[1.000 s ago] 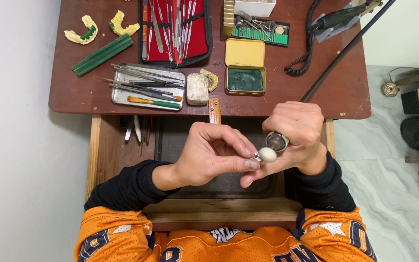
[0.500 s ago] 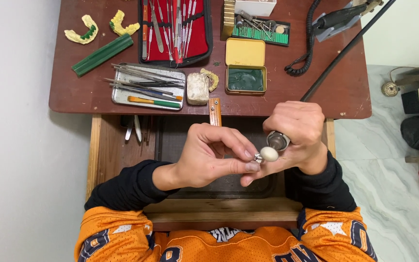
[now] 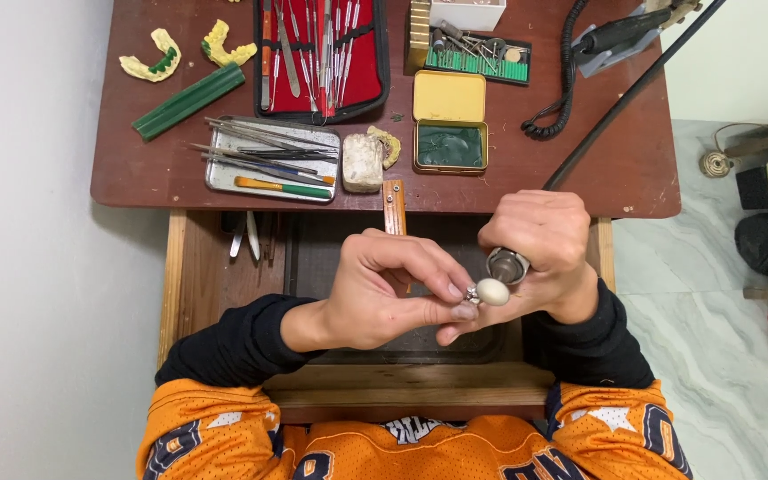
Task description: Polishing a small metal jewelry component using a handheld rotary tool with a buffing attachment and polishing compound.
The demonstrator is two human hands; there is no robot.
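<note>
Polishing step, by the look of it. Left hand (image 3: 375,289) pinching small metal piece (image 3: 471,292) over open drawer (image 3: 224,276) below worktop (image 3: 580,169) front edge. Right hand (image 3: 540,244) wrapped round handpiece (image 3: 507,265), white tip (image 3: 492,291) touching piece. Next calls for steady pinch, light contact.

A dental technician's workshop: the wooden bench (image 3: 580,169) carries yellow tooth casts (image 3: 148,60), a red case of steel hand instruments (image 3: 322,53), a green rack of burs (image 3: 477,55) and a metal tool tray (image 3: 268,160) (a pull-out work drawer (image 3: 215,284) sits below).
</note>
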